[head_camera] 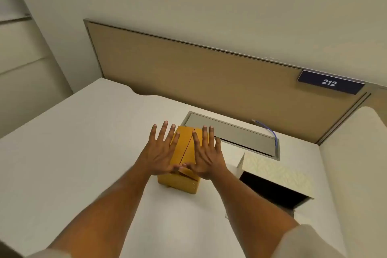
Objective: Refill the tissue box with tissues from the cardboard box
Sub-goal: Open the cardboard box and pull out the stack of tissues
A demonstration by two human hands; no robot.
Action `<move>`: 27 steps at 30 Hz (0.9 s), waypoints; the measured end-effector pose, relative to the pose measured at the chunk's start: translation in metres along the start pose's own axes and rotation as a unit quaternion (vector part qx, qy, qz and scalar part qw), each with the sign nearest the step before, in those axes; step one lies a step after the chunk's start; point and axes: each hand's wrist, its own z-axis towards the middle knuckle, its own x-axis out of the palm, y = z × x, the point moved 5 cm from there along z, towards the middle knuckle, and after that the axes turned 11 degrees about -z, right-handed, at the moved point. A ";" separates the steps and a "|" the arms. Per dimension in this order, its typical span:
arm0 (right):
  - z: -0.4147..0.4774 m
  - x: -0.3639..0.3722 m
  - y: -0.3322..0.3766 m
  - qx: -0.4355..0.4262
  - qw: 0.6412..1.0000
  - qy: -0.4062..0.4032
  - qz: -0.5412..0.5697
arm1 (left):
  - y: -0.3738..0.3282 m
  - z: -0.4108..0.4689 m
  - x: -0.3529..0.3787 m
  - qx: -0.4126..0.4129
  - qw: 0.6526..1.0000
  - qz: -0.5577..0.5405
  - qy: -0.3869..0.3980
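A small brown cardboard box stands on the white desk at the middle, its two top flaps meeting along a central seam. My left hand lies flat on the left flap with fingers spread. My right hand lies flat on the right flap, fingers spread, thumbs nearly touching at the near end. To the right lies a pale patterned tissue box on its side, its dark open end facing me with a flap folded out. No tissues show.
A grey cable hatch is set into the desk behind the boxes, with a blue cable rising from it. A tan partition panel with a blue "212" plate closes the back. Desk edge lies at left.
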 end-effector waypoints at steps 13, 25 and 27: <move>0.000 0.034 0.020 -0.156 0.987 0.027 0.010 | 0.002 0.003 0.028 0.123 0.989 0.012 0.075; -0.028 0.013 0.003 -0.204 0.975 -0.078 0.031 | 0.038 -0.018 0.006 0.214 0.977 -0.024 0.005; -0.037 0.014 -0.010 -0.181 0.979 -0.080 0.040 | 0.054 -0.022 0.002 0.195 0.980 -0.034 -0.016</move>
